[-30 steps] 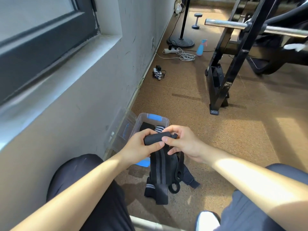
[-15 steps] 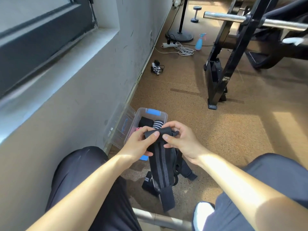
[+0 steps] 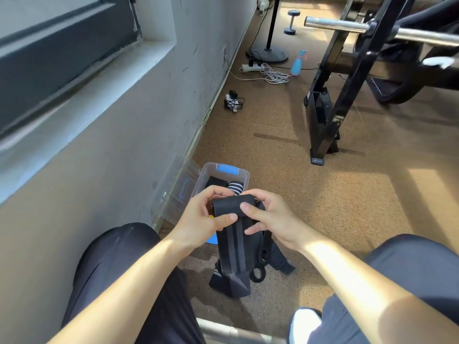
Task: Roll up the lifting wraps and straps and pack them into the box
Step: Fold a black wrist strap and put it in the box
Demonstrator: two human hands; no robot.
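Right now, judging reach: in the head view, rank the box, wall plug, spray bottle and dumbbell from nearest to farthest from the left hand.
From the left hand, which grips the wrap:
1. Box, just beyond it, by the wall.
2. Plug, farther along the wall.
3. Spray bottle, beyond, right of the cords.
4. Dumbbell, farthest, top of view.

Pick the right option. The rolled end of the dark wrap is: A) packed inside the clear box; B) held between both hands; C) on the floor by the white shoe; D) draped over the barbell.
B: the left hand and right hand both pinch the rolled end of the wrap, tail hanging down.
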